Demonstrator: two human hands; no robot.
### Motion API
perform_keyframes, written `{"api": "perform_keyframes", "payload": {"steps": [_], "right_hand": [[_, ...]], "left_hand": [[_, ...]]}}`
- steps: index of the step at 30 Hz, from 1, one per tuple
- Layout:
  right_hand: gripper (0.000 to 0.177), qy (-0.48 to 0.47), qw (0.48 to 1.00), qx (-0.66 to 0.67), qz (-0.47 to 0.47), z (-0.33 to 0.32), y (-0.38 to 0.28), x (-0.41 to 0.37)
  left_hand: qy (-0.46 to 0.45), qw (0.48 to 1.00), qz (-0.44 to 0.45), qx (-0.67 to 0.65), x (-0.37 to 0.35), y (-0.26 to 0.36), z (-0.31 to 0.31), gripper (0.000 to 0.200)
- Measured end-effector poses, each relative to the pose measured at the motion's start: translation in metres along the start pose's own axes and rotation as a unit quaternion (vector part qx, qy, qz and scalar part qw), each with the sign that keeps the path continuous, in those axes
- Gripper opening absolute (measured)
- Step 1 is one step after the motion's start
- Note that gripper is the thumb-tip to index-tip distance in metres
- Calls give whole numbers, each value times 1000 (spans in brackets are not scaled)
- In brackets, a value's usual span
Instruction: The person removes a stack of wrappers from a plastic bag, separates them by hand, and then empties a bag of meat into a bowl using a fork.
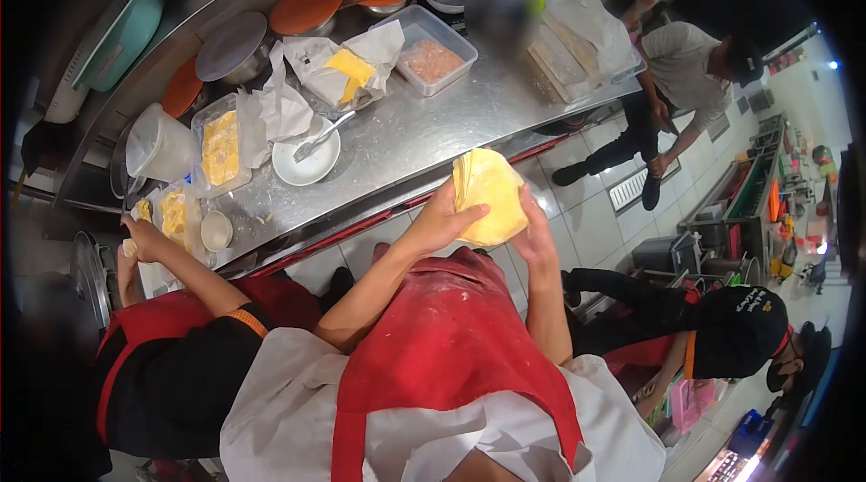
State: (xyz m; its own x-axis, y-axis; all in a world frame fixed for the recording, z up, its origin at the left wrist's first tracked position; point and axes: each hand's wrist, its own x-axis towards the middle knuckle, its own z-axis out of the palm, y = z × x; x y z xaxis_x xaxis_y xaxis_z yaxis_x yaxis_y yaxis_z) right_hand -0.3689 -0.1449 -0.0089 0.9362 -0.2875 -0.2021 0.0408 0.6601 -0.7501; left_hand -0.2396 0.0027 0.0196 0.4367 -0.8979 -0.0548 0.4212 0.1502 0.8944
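A stack of round yellow dough wrappers (490,198) is held up in front of my red apron, just off the edge of the steel counter. My left hand (444,222) grips its left side, thumb across the front. On the right edge, my right hand (536,228) closes around the same stack. Nearest on the counter is a white plate (317,168) with a fork (325,135) lying across it. Behind that, white paper (311,58) holds more yellow wrappers (350,73). A clear tub (435,56) contains pinkish minced filling.
The steel counter (406,135) runs across the front. A co-worker's hands (149,243) work at the left beside a tray of yellow pieces (179,216). Lidded pots (307,9) line the back. Other people stand at the right.
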Motion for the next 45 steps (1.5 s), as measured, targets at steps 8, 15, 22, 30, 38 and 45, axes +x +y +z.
{"api": "perform_keyframes", "payload": {"steps": [8,15,22,30,38,45], "right_hand": [[28,179,878,-386,-219,31,-16,26],[21,59,699,-641,-313,92,-82,5],[34,-81,760,-544,-347,80,-107,-6],[36,171,613,-742,-210,49,-69,25],[40,184,820,-515,-168,21,-59,28],[51,191,810,-554,-4,17,-55,34]], "left_hand": [[74,983,61,158,6,-5,9,48],[-16,974,13,-227,15,-11,0,61],[-66,839,-53,-538,46,-26,-9,73],[-30,836,-136,-531,27,-24,12,89],[42,964,-127,-231,27,-8,18,40],[7,977,-164,-137,24,-3,-1,38]]}}
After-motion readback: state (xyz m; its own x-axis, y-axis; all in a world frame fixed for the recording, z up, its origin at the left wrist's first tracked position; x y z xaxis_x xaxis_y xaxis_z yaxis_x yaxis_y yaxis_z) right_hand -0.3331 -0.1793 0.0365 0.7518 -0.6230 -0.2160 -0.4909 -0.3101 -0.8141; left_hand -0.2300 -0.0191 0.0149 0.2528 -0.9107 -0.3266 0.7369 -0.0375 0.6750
